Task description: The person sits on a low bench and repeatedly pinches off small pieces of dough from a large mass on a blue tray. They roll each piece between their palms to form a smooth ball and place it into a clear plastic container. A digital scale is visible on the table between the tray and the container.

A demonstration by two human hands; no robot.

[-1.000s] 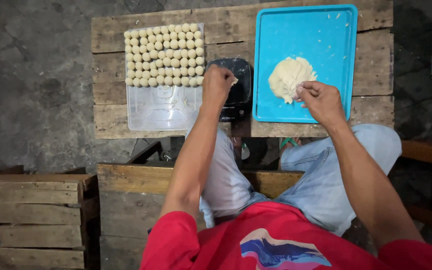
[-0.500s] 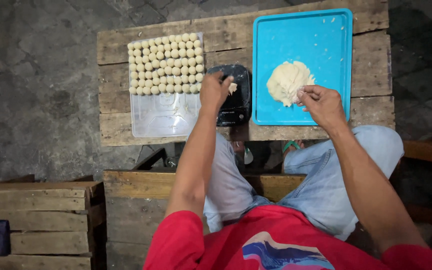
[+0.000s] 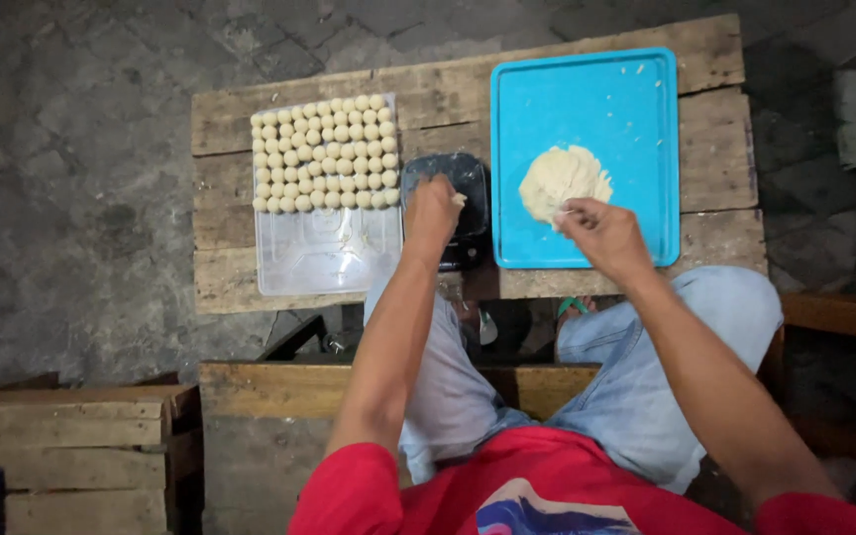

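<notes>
Dough (image 3: pixel 564 181) is what we're working here, a pale lump sitting toward the near edge of the blue tray (image 3: pixel 587 99), which takes up the right end of the rough wooden table (image 3: pixel 448 94). Going down in size: the clear plastic sheet (image 3: pixel 324 253) at the left end has neat rows of little dough balls (image 3: pixel 324 152) packed along its far half, probably so they don't stick to each other, and the near half is bare. Between sheet and tray sits a small black scale (image 3: pixel 463 178), handy for both hands. Our right hand (image 3: pixel 601 233) is pinching at the lump's near edge, fingers closed on a bit of it. Our left hand (image 3: pixel 431 213) hovers over the scale, pinched on a small piece of dough (image 3: pixel 459 199).
</notes>
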